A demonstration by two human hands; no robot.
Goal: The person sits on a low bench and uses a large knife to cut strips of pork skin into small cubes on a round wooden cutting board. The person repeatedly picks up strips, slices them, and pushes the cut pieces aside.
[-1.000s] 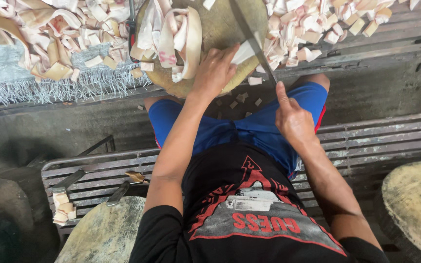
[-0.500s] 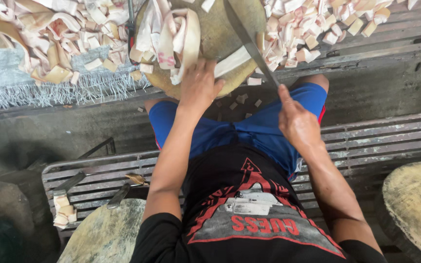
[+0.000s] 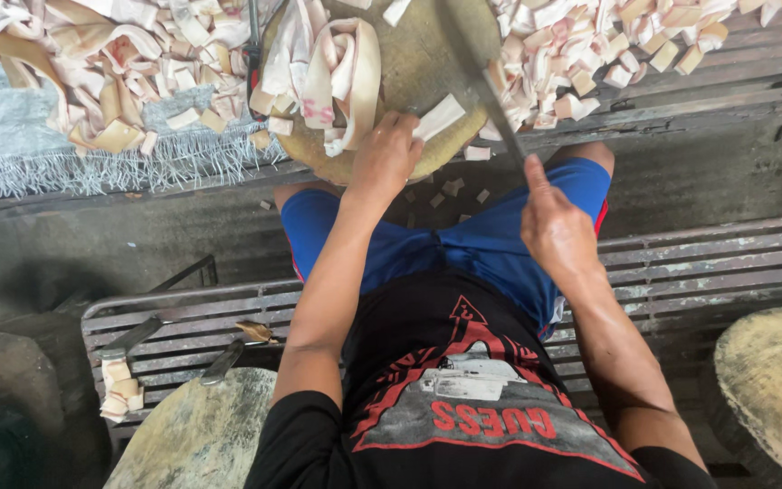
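My left hand [image 3: 384,156] rests on the near edge of a round wooden chopping block [image 3: 409,63] and presses down a pale strip of cut material [image 3: 438,118]. A bunch of long pale and pink strips [image 3: 328,68] lies on the block just left of it. My right hand [image 3: 554,226] is shut on a knife handle, index finger stretched along it. The dark knife blade [image 3: 477,72] slants up over the right side of the block, beside the held strip.
Heaps of cut pale pieces lie at top left [image 3: 110,72] on a grey fringed sheet and at top right [image 3: 608,54] on slats. I sit on a slatted metal bench [image 3: 708,263]. Other wooden blocks [image 3: 771,389] stand at my sides, and another knife [image 3: 138,335] lies at lower left.
My left hand has slid a little toward me along the block's near edge, over the pale strip. The right hand and knife have barely moved.
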